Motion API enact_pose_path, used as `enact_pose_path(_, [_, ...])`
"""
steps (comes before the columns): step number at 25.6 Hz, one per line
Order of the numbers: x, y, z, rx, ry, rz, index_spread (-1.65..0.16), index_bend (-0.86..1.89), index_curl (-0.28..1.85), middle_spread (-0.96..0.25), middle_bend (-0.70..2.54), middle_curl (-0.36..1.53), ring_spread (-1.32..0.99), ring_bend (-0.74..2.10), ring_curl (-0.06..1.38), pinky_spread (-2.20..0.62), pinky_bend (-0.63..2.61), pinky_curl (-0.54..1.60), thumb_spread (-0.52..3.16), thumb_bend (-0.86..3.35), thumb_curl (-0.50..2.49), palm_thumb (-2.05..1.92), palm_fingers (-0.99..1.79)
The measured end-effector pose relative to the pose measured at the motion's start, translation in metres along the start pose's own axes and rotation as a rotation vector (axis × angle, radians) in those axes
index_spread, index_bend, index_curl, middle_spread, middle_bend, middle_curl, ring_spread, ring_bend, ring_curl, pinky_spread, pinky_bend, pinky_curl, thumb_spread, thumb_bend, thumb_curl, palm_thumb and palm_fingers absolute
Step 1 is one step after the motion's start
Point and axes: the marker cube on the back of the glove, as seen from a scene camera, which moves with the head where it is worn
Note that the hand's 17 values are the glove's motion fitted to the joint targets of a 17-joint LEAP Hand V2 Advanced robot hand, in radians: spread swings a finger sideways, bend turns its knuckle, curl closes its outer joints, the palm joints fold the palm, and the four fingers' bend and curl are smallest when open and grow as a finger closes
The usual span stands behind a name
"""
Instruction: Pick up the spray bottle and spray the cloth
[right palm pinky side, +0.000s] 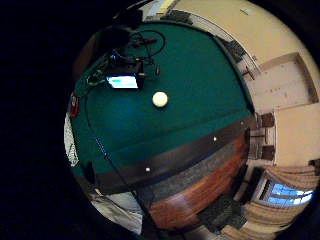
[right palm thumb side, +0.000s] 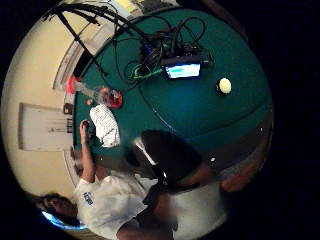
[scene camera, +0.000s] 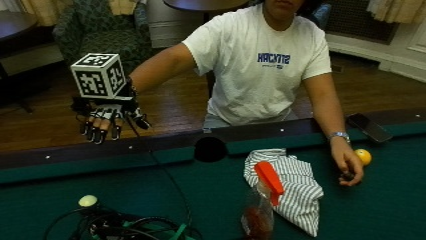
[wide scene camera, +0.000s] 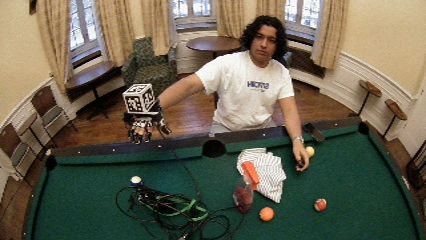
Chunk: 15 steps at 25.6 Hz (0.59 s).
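Note:
A clear spray bottle (scene camera: 261, 210) with an orange trigger head stands on the green felt, right beside a white striped cloth (scene camera: 291, 190) that lies crumpled near the table's rail. My gloved right hand (scene camera: 106, 120) hovers in the air above the rail, well to the side of both, fingers hanging relaxed and holding nothing. The thumb side palm view shows the bottle (right palm thumb side: 97, 94) and the cloth (right palm thumb side: 106, 125) far off. The person's bare hand (scene camera: 347, 167) rests on the felt beyond the cloth.
A pocket (scene camera: 211, 149) sits in the rail (scene camera: 80, 157) between my hand and the cloth. A pale ball (scene camera: 87, 201) and a tangle of cables (scene camera: 126, 227) lie below my hand. A yellow ball (scene camera: 363, 156) and a phone (scene camera: 369, 127) lie near the bare hand.

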Motion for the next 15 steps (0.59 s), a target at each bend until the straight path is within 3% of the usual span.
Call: enact_pose_path(15, [0.009,0.016,0.046,-0.017,-0.088,0.007,-0.48,0.15,0.25,-0.16,0.18,0.29,-0.16,0.32,0.27,0.19,0.39,0.32,1.03,-0.02,0.27,0.32,0.33])
